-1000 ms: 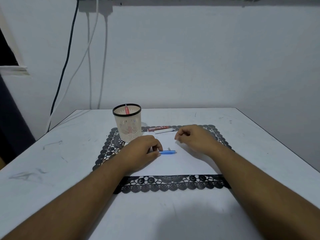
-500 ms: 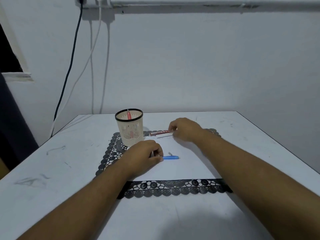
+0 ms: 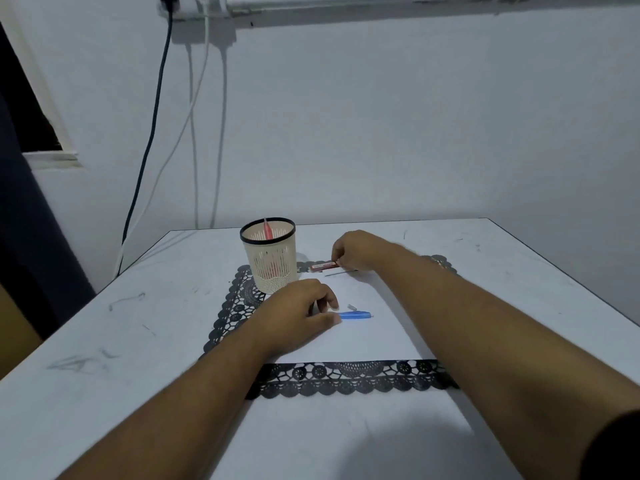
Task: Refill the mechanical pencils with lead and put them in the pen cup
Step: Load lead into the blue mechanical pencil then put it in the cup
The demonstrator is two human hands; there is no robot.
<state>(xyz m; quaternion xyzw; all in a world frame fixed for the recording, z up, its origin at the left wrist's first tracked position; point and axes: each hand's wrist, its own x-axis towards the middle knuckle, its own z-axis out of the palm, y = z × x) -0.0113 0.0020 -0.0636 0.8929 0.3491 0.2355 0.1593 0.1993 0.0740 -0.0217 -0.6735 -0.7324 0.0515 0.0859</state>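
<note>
The left hand (image 3: 298, 313) rested on the white sheet (image 3: 363, 337) over the black lace mat (image 3: 346, 377), its fingers curled round one end of the blue mechanical pencil (image 3: 355, 315), which lay flat with its free end pointing right. A small pale piece (image 3: 352, 307) (probably the pencil's cap, though too small to be sure) sat just beyond it on the sheet. The right hand (image 3: 356, 251) had reached to the far edge of the mat, its fingertips pinching the right end of the red lead case (image 3: 323, 266); a thin dark stick (image 3: 341, 273) lay just in front of the case. The mesh pen cup (image 3: 269, 259) stood at the mat's far left corner on the counter (image 3: 138, 341), with a red pencil (image 3: 267, 229) already standing in it.

The step in hand looked to be fetching lead for the blue pencil. To do it well, the case should be lifted by its sides and carried level so no leads spill, then brought close over the pencil's open end. The left hand would do best to tilt that end upward and hold it steady, so a single lead could slide in by its own weight without bending or snapping.
</note>
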